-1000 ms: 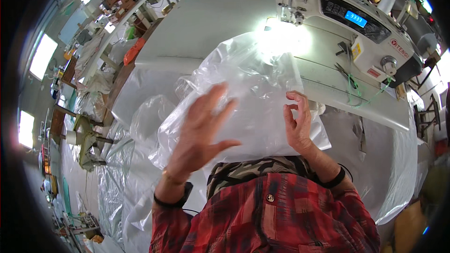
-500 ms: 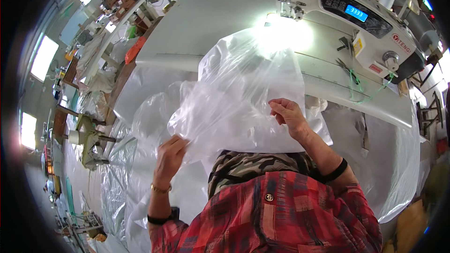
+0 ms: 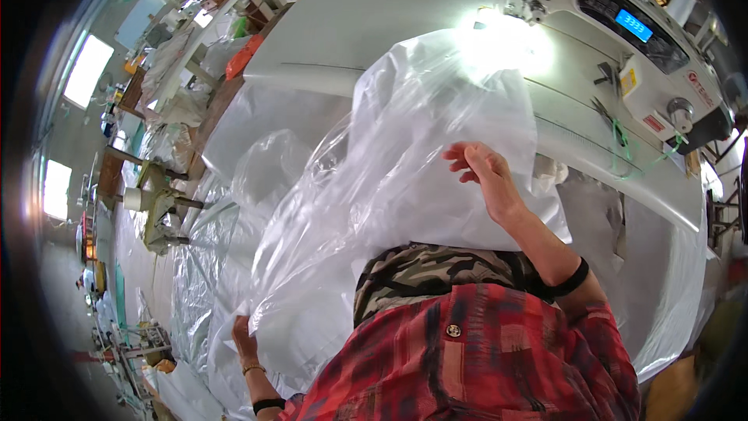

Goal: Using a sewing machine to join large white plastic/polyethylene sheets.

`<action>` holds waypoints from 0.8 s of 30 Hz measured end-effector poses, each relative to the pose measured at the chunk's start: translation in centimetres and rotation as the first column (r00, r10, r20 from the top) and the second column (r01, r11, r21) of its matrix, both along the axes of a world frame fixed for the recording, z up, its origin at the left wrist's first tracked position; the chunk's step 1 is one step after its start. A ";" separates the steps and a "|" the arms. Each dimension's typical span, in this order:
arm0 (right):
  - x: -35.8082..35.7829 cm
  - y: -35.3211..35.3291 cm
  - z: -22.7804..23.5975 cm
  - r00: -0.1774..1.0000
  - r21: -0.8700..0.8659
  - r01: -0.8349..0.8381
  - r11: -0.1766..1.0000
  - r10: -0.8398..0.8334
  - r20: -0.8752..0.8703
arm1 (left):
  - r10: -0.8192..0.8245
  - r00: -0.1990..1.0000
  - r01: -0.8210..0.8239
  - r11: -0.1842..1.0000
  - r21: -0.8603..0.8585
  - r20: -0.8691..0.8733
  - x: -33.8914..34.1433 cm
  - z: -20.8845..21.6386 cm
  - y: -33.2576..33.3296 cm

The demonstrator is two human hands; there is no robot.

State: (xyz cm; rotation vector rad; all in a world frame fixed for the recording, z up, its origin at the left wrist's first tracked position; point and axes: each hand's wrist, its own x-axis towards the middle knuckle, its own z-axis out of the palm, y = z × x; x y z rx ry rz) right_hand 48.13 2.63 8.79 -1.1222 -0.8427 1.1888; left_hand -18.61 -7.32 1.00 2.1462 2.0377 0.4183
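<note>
Gripping the low edge of the plastic sheet (image 3: 405,164) down by my side is my left hand (image 3: 244,337) (fingers half hidden under the film, though they look closed on it). My hands are well apart. The sheet billows up across the white table (image 3: 389,8) before me. My right hand (image 3: 485,175) pinches its upper part, near the sewing machine (image 3: 639,39) and its bright lamp (image 3: 502,43)

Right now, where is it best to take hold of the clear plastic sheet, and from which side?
Probably at its free edges. The clear plastic sheet is limp and crumpled, so pinch an edge rather than the middle. The right hand meets the upper right edge from the right; the left hand grips the lower left corner from below.
</note>
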 end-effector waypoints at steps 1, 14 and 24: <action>-0.2 -0.1 -0.4 1.000 -0.010 -0.009 1.000 0.009 -0.007 | -0.033 0.996 0.033 0.999 0.002 -0.077 -0.8 -0.4 -1.2; -3.2 0.1 1.6 0.464 0.111 -0.358 0.927 0.073 0.883 | 0.473 0.777 -0.432 0.881 0.194 -0.416 -12.4 -5.0 -13.8; -1.0 0.2 1.2 0.468 -0.082 -0.370 0.925 0.262 0.844 | 0.593 0.205 -0.904 0.420 0.083 -0.778 -23.0 -0.3 -11.9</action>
